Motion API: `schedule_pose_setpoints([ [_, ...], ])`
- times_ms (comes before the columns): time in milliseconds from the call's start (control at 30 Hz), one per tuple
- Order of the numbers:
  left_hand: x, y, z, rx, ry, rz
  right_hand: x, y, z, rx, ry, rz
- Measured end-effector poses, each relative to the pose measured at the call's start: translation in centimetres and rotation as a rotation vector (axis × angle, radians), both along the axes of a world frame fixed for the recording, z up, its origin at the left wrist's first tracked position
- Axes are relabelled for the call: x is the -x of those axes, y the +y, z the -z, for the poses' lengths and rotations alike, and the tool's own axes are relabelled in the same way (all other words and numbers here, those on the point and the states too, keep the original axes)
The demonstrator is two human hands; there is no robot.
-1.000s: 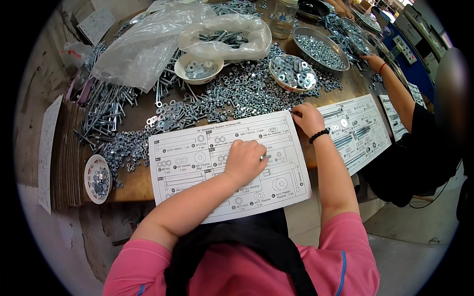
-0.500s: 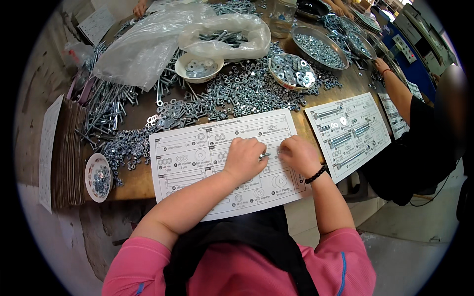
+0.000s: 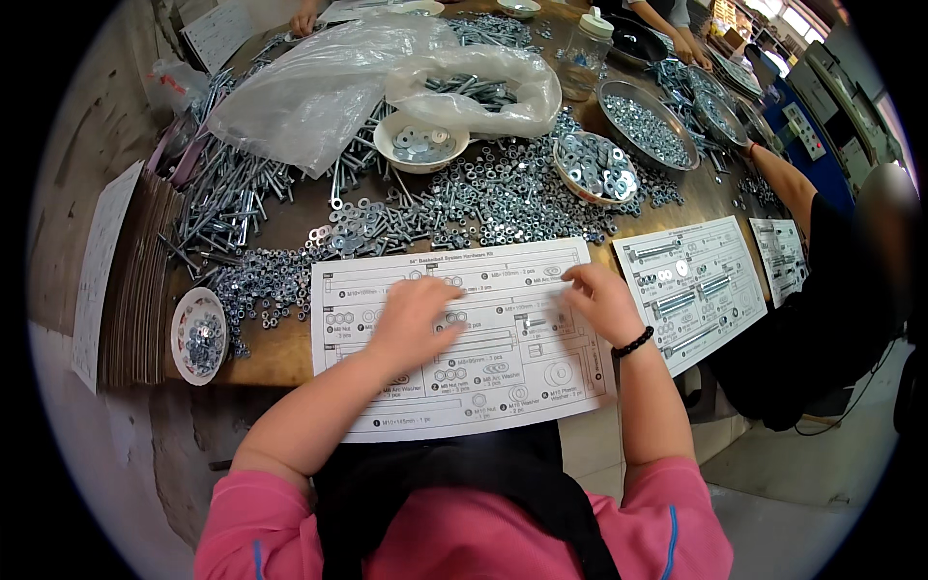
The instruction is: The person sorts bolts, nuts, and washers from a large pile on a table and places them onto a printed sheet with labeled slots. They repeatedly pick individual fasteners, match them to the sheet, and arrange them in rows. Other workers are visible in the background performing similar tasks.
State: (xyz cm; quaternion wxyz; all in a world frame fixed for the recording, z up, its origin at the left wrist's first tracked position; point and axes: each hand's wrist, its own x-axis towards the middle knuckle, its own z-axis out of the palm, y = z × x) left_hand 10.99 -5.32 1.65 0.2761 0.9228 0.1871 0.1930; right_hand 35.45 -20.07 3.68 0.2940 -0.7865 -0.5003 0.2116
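A printed paper sheet with line drawings of hardware (image 3: 464, 411) lies before me, its near edge overhanging the table. Above its left half is my left hand (image 3: 411, 319), smeared by motion, its fingers spread and nothing visible in them. My right hand (image 3: 604, 302), with a dark bead bracelet on the wrist, hovers over the sheet's right side. Its fingers are bent but apart, the lower ones blurred, with nothing visible between them. A small bolt-like shape (image 3: 532, 322) shows on the sheet between the hands; I cannot tell whether it is real or printed.
Beyond the sheet spread loose nuts (image 3: 483, 198) and bolts (image 3: 232, 198). Washer bowls (image 3: 420, 145) (image 3: 596, 166), a plastic bag of bolts (image 3: 474, 92) and a metal tray (image 3: 646, 126) stand behind. A small bowl (image 3: 200, 335) sits left. A co-worker's arm (image 3: 785, 179) reaches in beside another sheet (image 3: 688, 290).
My left hand has moved left and opened; the small bolt it pinched no longer shows in it. My right hand has shifted slightly right. The whole view has shifted a little.
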Motion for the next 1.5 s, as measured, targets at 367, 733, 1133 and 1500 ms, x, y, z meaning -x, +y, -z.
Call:
schedule_pose_setpoints([
  [367, 12.2, 3.6, 3.1, 0.090, -0.246, -0.480, -2.9, 15.4, 2.9, -0.178, -0.408, -0.048],
  [733, 12.5, 3.6, 4.5, 0.088, -0.312, -0.477, -2.8, 23.8, 2.9, 0.258, -0.697, -0.132],
  [1133, 12.4, 3.6, 4.3, 0.092, -0.299, -0.503, -3.3, 24.6, 2.8, 0.271, -0.650, -0.299],
  [1500, 12.1, 3.7, 4.1, 0.068, -0.309, -0.492, 2.0, 16.5, 1.4, -0.193, -0.208, -0.136],
])
